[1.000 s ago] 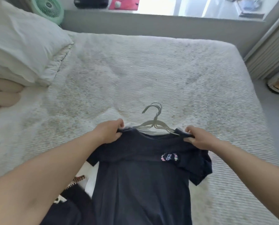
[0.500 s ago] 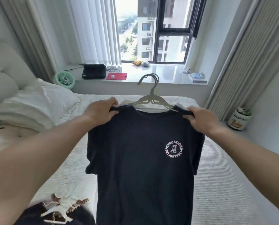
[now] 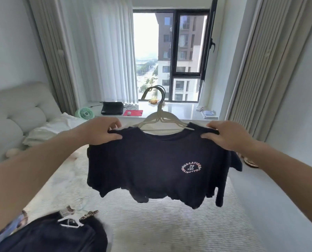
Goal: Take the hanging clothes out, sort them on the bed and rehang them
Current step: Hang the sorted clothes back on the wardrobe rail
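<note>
I hold a dark navy T-shirt (image 3: pixel 151 164) with a round white print up in the air over the bed (image 3: pixel 169 228). My left hand (image 3: pixel 100 132) pinches its left shoulder and my right hand (image 3: pixel 227 136) pinches its right shoulder. The shirt hangs on pale hangers (image 3: pixel 160 120) whose hooks rise above the collar. The lower hem is swung up and bunched. Another dark garment on a white hanger (image 3: pixel 60 231) lies on the bed at the lower left.
White pillows (image 3: pixel 48 130) and a padded headboard (image 3: pixel 15 113) are at the left. A window ledge (image 3: pixel 178 110) behind the bed holds a green fan (image 3: pixel 84 114), a black box, a red pad and books. Curtains flank the window. A container sits on the floor at right.
My hands lifted the shirt from the bed up to chest height, and its hem has swung upward. My view tilted up from the bed to the window.
</note>
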